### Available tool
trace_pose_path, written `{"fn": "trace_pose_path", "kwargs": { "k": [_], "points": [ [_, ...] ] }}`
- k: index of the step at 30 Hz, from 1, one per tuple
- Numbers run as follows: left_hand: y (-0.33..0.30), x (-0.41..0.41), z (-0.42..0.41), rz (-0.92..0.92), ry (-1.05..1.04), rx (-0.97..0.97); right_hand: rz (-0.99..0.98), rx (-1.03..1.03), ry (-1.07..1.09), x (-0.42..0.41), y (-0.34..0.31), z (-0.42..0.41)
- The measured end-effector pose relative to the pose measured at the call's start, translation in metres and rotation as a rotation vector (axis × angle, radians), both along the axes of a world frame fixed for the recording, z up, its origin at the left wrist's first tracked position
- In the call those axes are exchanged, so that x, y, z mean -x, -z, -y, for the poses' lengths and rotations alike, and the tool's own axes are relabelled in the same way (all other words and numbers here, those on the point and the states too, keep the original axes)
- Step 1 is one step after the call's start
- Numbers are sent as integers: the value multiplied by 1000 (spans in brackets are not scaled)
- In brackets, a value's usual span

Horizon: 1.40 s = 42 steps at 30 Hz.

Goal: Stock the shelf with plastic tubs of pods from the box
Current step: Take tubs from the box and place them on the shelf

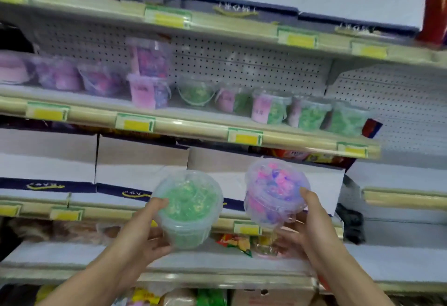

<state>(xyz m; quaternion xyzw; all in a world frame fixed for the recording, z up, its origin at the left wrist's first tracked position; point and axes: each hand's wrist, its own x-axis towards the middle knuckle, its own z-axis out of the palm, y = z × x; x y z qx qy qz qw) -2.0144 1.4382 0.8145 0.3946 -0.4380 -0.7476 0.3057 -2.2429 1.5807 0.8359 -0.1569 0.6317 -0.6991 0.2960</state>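
The middle shelf (193, 125) carries purple tubs at left and green tubs (312, 114) at right, though blur hides exact gaps; the left hand (145, 233) grips a green tub (188, 208), the right hand (307, 223) a pink-purple tub (275, 192); both are below that shelf; best lift each level to its matching colour.

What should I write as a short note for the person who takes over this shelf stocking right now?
Left hand grips a tub of green pods; right hand grips a tub of pink and purple pods. Both are in the air, below the target shelf.
Done: purple tubs stand on the left of that shelf, green tubs on the right.
Left: place both held tubs with their colours. The box is not in view.
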Motion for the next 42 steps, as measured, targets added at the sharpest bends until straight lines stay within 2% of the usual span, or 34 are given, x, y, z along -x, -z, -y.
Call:
{"fn": "trace_pose_path", "kwargs": {
  "k": [8, 17, 24, 28, 30, 32, 33, 34, 37, 42],
  "points": [
    [-81, 55, 9, -20, 59, -54, -44, 77, 3, 30, -74, -11],
    [-159, 136, 47, 111, 32, 215, -80, 96, 1, 66, -106, 6],
    [-176, 184, 107, 220, 18, 317, -115, 75, -19, 80, -114, 32],
    [-174, 196, 131, 196, 33, 314, -146, 69, -1, 84, -114, 41],
    [-164, 196, 137, 340, 39, 483, -152, 58, 8, 85, -113, 47],
    [-153, 193, 135, 755, -16, 883, -144, 57, 12, 85, -111, 52],
    [-149, 191, 130, 881, -76, 1065, -136, 57, 11, 85, -110, 55],
    [-145, 192, 130, 903, -138, 1156, -130, 55, 7, 84, -109, 58],
    [-139, 201, 135, 746, -224, 1162, -99, 56, -7, 82, -108, 65],
    [-136, 213, 151, 895, -191, 1183, -85, 62, 2, 82, -112, 69]
  ]
}}
